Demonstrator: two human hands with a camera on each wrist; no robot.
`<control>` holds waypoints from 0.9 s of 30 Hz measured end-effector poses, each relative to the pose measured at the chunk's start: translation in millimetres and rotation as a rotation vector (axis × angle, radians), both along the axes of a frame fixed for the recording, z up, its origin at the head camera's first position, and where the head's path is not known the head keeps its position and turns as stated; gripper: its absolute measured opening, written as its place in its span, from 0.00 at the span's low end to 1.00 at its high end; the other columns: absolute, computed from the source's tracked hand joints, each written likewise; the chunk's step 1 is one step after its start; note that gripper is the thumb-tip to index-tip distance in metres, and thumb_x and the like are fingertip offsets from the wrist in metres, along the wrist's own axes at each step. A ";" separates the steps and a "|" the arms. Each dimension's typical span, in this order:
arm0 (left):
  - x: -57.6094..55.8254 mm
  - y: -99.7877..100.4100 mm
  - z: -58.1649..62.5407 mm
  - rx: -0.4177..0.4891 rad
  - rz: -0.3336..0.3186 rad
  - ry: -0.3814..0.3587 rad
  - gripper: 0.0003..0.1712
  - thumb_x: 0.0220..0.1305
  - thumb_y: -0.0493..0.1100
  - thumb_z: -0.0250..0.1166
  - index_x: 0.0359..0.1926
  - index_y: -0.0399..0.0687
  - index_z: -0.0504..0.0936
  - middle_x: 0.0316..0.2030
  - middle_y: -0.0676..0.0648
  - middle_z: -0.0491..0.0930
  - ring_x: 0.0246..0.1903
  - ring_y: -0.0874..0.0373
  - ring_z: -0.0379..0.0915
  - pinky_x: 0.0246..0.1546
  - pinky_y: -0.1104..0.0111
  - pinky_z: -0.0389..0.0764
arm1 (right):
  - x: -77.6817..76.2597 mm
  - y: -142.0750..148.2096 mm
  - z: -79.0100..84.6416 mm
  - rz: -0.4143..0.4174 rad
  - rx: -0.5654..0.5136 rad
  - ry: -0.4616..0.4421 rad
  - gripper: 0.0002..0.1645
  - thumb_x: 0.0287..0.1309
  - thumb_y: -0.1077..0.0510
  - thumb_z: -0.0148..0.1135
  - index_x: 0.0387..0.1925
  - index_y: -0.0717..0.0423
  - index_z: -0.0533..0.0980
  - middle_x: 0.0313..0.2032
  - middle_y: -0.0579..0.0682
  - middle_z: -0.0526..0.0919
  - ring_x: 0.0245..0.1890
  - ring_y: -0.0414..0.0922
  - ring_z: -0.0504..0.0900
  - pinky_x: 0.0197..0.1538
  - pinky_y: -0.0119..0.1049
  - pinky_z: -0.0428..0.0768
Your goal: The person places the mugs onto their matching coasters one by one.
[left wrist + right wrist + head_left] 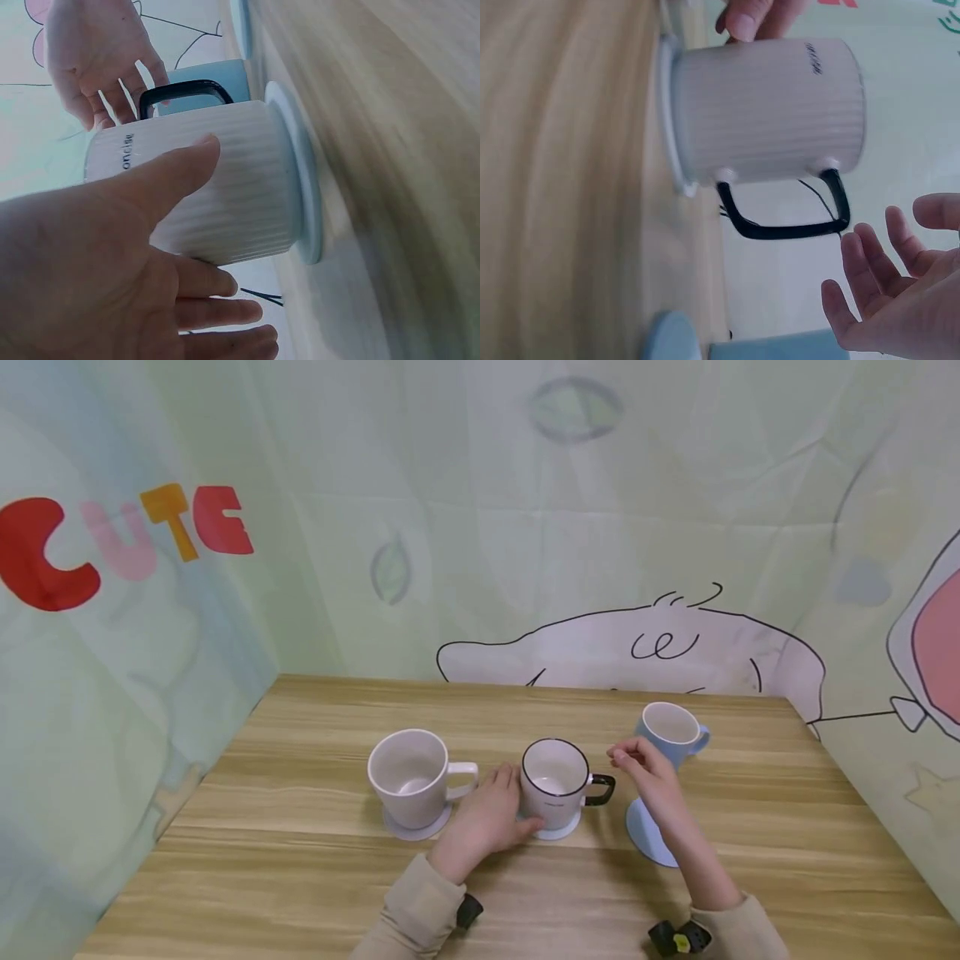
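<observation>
A white ribbed mug (551, 789) with a black rim and black handle stands upright on a pale round coaster (307, 187). My left hand (487, 814) rests at the mug's left side, thumb across its front and fingers stretched out straight, as the left wrist view shows. To the right of the black handle, my right hand (656, 785) hovers above the table with loosely bent fingers and nothing in them. In the right wrist view its fingertips (851, 251) come close to the handle. Behind that hand is a blue mug (678, 743), partly hidden by it.
A larger white mug (408, 785) stands on a coaster (415, 833) at the left, its handle toward my left hand. A blue coaster (645, 839) lies on the wooden table (315, 893) in front of the blue mug. A printed curtain (337, 610) surrounds the table's back and sides.
</observation>
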State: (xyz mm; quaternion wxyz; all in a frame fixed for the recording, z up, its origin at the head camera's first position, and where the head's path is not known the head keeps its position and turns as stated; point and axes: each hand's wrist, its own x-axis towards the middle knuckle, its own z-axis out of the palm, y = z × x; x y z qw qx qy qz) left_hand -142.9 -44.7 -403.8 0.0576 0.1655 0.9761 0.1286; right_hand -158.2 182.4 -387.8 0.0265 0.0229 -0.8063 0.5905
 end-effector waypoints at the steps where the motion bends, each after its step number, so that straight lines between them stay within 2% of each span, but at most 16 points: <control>1: 0.3 0.0 1.0 -0.002 0.002 0.001 0.51 0.58 0.63 0.64 0.69 0.32 0.60 0.68 0.35 0.63 0.68 0.41 0.61 0.67 0.49 0.64 | 0.5 1.6 1.3 0.006 -0.017 -0.002 0.15 0.70 0.59 0.48 0.46 0.69 0.71 0.34 0.30 0.78 0.41 0.31 0.76 0.50 0.22 0.72; 9: 1.1 -0.3 9.6 0.005 0.004 -0.026 0.53 0.59 0.64 0.63 0.71 0.33 0.56 0.71 0.34 0.58 0.69 0.40 0.58 0.69 0.50 0.63 | 2.3 10.7 4.0 0.055 -0.099 0.004 0.13 0.71 0.56 0.47 0.41 0.64 0.73 0.36 0.30 0.80 0.43 0.33 0.78 0.52 0.23 0.73; 15: 2.3 -0.1 14.0 0.013 -0.003 -0.003 0.53 0.59 0.64 0.63 0.72 0.33 0.54 0.72 0.34 0.55 0.71 0.41 0.56 0.68 0.49 0.65 | 3.0 17.1 5.2 0.054 -0.126 0.016 0.12 0.71 0.56 0.47 0.38 0.59 0.73 0.37 0.34 0.81 0.42 0.31 0.79 0.52 0.21 0.74; 20: 3.2 0.2 17.5 0.010 -0.008 0.005 0.53 0.60 0.64 0.62 0.73 0.34 0.52 0.73 0.35 0.53 0.72 0.42 0.53 0.68 0.52 0.64 | 3.9 22.6 7.4 0.050 -0.137 0.027 0.12 0.71 0.55 0.47 0.38 0.55 0.76 0.36 0.31 0.82 0.41 0.28 0.80 0.51 0.19 0.74; 27: 4.7 -0.4 23.0 0.015 -0.002 0.011 0.54 0.60 0.64 0.62 0.73 0.35 0.51 0.74 0.36 0.51 0.73 0.44 0.50 0.67 0.54 0.66 | 3.0 29.6 8.8 0.038 -0.143 0.023 0.12 0.71 0.53 0.49 0.38 0.49 0.78 0.35 0.31 0.83 0.41 0.29 0.80 0.50 0.21 0.70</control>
